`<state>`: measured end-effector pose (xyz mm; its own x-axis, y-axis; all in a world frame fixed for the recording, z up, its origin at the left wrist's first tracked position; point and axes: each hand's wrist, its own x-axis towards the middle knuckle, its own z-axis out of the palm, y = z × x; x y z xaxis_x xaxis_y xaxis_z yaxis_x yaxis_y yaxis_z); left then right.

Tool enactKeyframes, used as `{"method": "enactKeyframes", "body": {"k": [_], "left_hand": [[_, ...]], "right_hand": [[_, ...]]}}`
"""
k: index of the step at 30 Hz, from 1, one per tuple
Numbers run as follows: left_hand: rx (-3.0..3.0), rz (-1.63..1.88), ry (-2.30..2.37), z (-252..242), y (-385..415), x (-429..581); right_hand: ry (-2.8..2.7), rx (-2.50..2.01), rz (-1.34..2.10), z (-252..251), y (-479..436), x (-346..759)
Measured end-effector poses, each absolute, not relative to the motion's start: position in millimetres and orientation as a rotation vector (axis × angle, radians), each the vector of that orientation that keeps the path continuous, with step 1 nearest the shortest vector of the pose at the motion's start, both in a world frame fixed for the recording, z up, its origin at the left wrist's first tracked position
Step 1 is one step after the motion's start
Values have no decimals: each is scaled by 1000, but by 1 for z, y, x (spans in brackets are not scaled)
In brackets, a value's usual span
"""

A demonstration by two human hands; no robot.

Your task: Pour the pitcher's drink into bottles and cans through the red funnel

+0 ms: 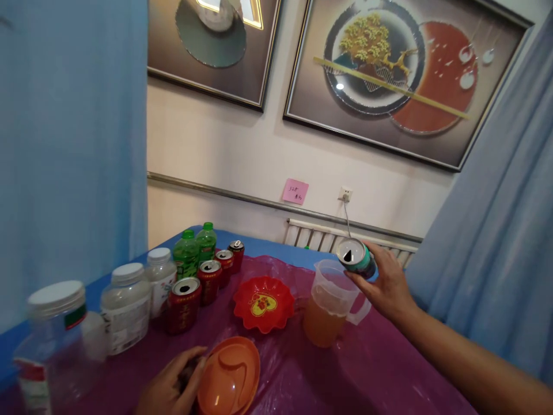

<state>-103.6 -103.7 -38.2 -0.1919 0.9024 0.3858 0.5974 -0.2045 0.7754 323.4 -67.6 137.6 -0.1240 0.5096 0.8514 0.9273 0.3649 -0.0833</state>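
My right hand (384, 280) is closed around a teal drink can (356, 257) with its top opened. The can is tilted towards me, above the rim of a clear plastic pitcher (326, 311) partly filled with amber liquid. No stream from the can is visible. At the lower edge, my left hand (175, 383) is closed, with something dark showing between its fingers. Its fingertips are against the left edge of a shiny orange dish or lid (231, 374) with a curved ridge. A scalloped red plate (263, 304) lies between that orange piece and the pitcher.
Several red cans (185, 305) form a row on the left, beside green bottles (187, 253) and white-lidded clear jars (127, 308). Purple plastic sheeting (289, 369) covers the table. Behind are a radiator (319, 235) and wall; blue curtains (501, 230) hang at both sides.
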Motion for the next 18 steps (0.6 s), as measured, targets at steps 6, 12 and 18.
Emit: {"method": "enactKeyframes", "body": {"k": [6, 12, 18], "left_hand": [[1774, 1327, 1736, -42, -103, -103], [1751, 1314, 1726, -39, -108, -103], [1685, 1400, 1543, -8, -133, -81]], "right_hand": [[-1602, -1107, 378, 83, -123, 242], [-1340, -1065, 914, 13, -128, 191], [-1442, -980, 929, 3, -124, 132]]}}
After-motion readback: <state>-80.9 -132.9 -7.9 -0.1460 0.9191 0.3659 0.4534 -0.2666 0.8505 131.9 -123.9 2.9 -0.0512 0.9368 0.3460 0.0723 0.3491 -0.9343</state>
